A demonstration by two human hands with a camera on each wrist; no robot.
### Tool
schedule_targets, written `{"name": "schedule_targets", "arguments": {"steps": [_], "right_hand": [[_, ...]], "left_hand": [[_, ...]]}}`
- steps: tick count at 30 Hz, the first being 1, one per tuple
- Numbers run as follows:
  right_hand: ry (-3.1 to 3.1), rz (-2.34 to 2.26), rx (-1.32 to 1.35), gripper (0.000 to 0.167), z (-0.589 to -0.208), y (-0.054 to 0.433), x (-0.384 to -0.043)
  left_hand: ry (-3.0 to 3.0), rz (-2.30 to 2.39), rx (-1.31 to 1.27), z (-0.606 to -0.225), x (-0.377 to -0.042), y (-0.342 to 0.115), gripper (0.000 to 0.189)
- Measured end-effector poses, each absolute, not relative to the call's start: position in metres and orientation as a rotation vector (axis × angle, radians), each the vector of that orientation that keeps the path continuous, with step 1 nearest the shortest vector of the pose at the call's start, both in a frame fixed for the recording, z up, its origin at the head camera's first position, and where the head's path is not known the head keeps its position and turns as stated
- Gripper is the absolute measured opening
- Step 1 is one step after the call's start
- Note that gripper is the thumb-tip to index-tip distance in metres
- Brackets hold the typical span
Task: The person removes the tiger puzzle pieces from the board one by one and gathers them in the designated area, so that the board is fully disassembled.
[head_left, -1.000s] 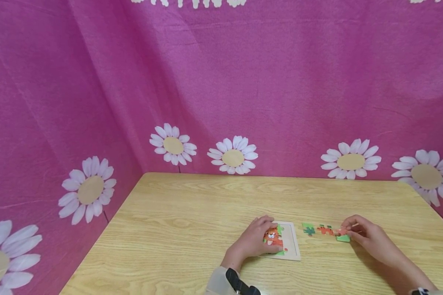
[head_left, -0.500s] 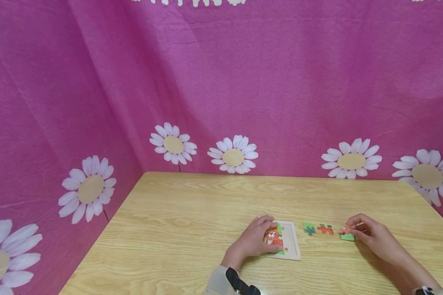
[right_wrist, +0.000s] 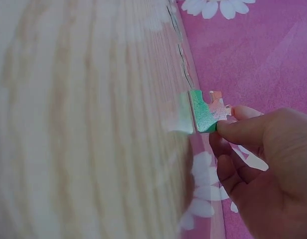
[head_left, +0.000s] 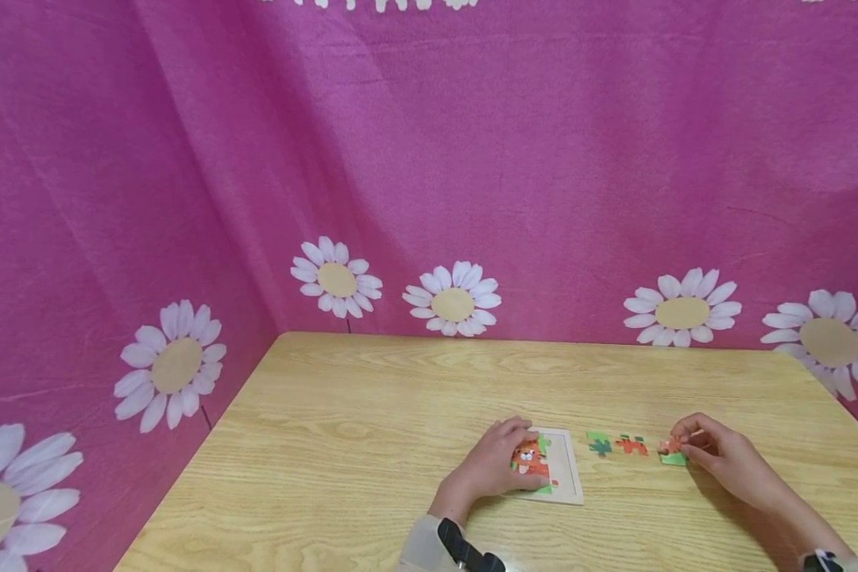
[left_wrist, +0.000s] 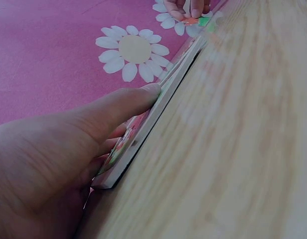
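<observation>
My left hand (head_left: pixel 492 462) holds a small wooden jigsaw puzzle tray (head_left: pixel 570 485) from its left side, the thumb over the near part and the fingers toward the far edge. An orange animal face (head_left: pixel 526 456) shows in the tray between thumb and fingers; the right part is bare wood. In the right wrist view, the thumb and fingers of my right hand (right_wrist: pixel 265 154) pinch a green and pink jigsaw piece (right_wrist: pixel 206 117), its green edge low at the tabletop. Two pieces lie between tray and right hand: a green one (head_left: pixel 599 444) and an orange one (head_left: pixel 631 445).
The wood-grain table (head_left: pixel 372 405) reaches back to a magenta curtain (head_left: pixel 558 159) printed with white daisies (head_left: pixel 452 302). More of the curtain runs along the left side. Both wrists wear dark straps.
My right hand has drawn its pinched piece slightly to the right, away from the orange piece, and tilted it a little. The left hand and tray have stayed in place.
</observation>
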State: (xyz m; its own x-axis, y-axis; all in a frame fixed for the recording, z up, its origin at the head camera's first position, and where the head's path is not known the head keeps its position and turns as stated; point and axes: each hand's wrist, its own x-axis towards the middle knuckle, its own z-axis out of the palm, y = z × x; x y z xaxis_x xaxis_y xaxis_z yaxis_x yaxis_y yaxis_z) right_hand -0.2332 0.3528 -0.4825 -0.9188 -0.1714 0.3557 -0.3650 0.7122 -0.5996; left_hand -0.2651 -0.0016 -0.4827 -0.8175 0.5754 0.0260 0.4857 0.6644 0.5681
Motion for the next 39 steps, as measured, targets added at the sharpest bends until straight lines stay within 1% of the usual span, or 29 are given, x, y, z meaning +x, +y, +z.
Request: {"name": "schedule_targets", "arguments": {"steps": [11,17,23,39], "right_hand": [[-2.680,0.984,0.405,0.019,-0.484,0.354,-0.239],[-2.785,0.910,0.350,0.017,-0.482,0.354,-0.242],[-2.788,0.913,0.376,0.019,-0.481,0.352,-0.244],[-2.853,0.905,0.359,0.011,-0.482,0.355,-0.246]], "left_hand": [[2.718,0.862,0.861,-0.481,-0.265,-0.002,0.066],[2.724,0.854,0.876,-0.481,-0.266,-0.001,0.066],[2.726,0.851,0.873,-0.481,-0.265,-0.002,0.066],[2.729,0.845,0.853,-0.482,-0.265,-0.002,0.067]]}}
